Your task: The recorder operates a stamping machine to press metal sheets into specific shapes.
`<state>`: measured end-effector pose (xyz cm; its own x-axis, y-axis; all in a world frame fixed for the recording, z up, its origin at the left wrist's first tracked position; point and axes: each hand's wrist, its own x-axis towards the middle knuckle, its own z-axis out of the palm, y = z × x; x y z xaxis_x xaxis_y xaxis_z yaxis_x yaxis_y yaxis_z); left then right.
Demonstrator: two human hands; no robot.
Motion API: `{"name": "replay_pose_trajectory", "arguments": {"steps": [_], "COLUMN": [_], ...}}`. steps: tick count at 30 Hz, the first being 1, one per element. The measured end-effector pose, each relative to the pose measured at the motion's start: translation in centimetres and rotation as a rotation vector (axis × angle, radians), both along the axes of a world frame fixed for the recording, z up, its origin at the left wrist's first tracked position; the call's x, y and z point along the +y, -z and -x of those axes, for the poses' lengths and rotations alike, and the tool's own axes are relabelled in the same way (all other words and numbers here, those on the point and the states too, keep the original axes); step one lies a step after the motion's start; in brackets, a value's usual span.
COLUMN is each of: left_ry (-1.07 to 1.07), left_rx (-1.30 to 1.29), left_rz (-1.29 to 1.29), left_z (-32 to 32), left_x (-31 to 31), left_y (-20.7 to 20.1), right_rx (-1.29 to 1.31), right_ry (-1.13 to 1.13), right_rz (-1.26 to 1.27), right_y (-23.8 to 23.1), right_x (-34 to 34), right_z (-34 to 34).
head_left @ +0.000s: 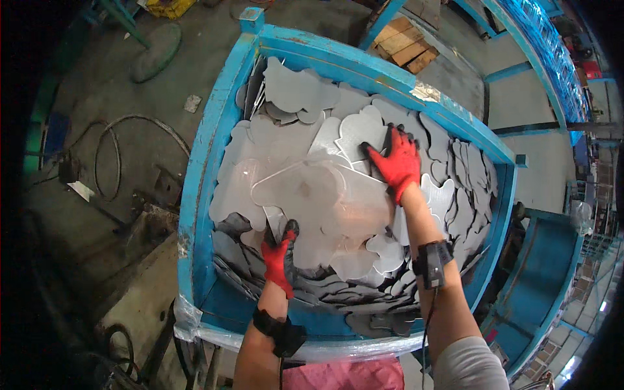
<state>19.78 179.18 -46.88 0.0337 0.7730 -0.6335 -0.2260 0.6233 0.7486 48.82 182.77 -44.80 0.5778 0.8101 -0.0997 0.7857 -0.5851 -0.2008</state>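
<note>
A blue metal bin (211,140) holds a heap of flat grey metal plates with wavy, lobed outlines. One large smooth plate (309,198) lies on top in the middle. My left hand (279,259), in a red and black glove, grips at the lower left edge of this plate, thumb uppermost; its other fingers are partly hidden. Farther up and to the right, my right hand (398,159), gloved alike, rests with spread fingers by the plate's upper right corner. Beside its thumb lies a lighter lobed plate (361,133).
Several plates (465,195) lean in overlapping rows along the bin's right side. Clear plastic wrap (292,348) covers the near rim. A second blue bin (536,273) stands to the right. Wooden boards (404,44) lie beyond the far rim, and a cable (140,118) loops over the floor at left.
</note>
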Motion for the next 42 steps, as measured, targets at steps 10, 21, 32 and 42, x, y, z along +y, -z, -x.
{"name": "replay_pose_trajectory", "arguments": {"steps": [10,21,32,42], "left_ry": [0.38,0.1,0.076,0.231], "left_rx": [0.281,-0.187,-0.355,-0.294], "left_rz": [-0.436,0.249,0.346,0.14], "left_z": [4.4,15.9,14.0,15.5], "left_x": [-4.5,-11.8,-9.4,-9.5], "left_y": [-4.0,4.1,0.5,1.0], "right_rx": [0.117,0.314,0.212,1.262], "right_ry": [-0.085,0.027,0.105,0.187], "right_rz": [-0.005,-0.368,-0.206,-0.085], "right_y": [-4.0,-5.8,-1.3,-5.0], "right_x": [-5.7,-14.9,-15.2,-16.6], "right_z": [11.7,13.9,12.4,15.5]}}
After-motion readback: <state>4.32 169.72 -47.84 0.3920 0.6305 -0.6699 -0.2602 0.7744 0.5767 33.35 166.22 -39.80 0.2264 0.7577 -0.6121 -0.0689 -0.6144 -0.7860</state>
